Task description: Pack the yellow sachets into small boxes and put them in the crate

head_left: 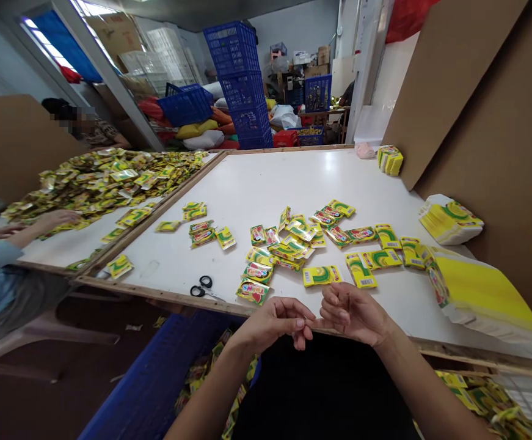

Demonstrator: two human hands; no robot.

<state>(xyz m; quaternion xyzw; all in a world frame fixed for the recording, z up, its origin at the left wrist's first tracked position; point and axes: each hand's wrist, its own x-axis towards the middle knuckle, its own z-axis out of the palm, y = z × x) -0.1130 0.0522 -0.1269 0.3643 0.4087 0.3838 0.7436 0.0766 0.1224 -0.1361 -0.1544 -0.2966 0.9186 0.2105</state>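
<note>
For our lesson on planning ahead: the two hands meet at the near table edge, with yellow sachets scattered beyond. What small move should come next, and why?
Probably reach the right hand forward to the lone yellow sachet just beyond it. No sachet shows in it or in the left hand, and that one lies nearest, flat and clear of the heap.

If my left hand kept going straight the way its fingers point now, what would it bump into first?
Your right hand. The left hand points its fingertips sideways at it, and the two look touching or nearly so, though depth is unclear.
</note>
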